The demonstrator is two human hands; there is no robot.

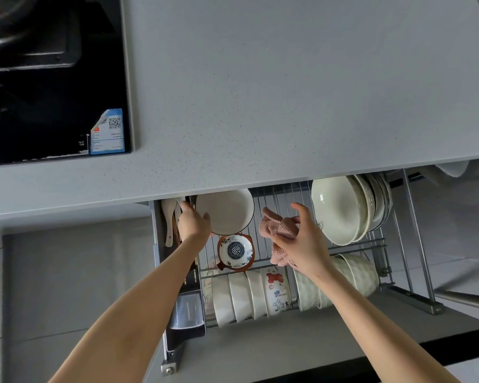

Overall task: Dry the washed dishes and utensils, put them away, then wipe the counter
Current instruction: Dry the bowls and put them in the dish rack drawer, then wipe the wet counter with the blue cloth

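Hands (pixel 194 223) (pixel 302 240) on white bowl (pixel 227 211), pink cloth (pixel 278 226)

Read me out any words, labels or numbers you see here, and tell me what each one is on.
On the sticker on the cooktop: a QR code and printed lines, too small to read.
The white print beside it on the glass: too small to read.
On the patterned bowl: a round blue emblem, maybe a stylised character, not legible.
On the cartoon bowl: small blue lettering, too blurred to read.
Nothing can be quoted.
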